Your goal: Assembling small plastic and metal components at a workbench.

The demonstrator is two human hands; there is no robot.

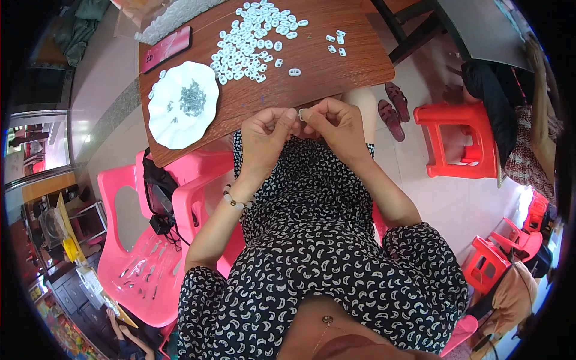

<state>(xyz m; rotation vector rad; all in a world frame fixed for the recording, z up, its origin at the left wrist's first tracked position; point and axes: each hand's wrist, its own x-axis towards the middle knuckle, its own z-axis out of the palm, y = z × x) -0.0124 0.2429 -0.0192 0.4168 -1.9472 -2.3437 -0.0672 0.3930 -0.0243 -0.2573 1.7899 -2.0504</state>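
Note:
My left hand (pixel 264 138) and my right hand (pixel 343 127) meet just off the table's near edge, with fingertips almost touching. Between thumb and finger of the right hand is a small white plastic piece (pixel 302 114). The left fingers are pinched right against it; whatever they hold is too small to make out. Beyond my hands, a heap of white oval plastic pieces with two holes (pixel 243 53) lies spread on the brown wooden table (pixel 336 69). To the left, a wavy-edged white dish (pixel 174 137) contains a cluster of tiny grey metal parts (pixel 193 99), perhaps screws.
A pink phone (pixel 167 49) rests beside the dish. Several smaller white pieces (pixel 341 41) sit apart at right. On the left, a pink chair (pixel 129 288) bears thin tools and a black bag (pixel 159 186). Red stool (pixel 459 141) and a seated person (pixel 534 132) are at right.

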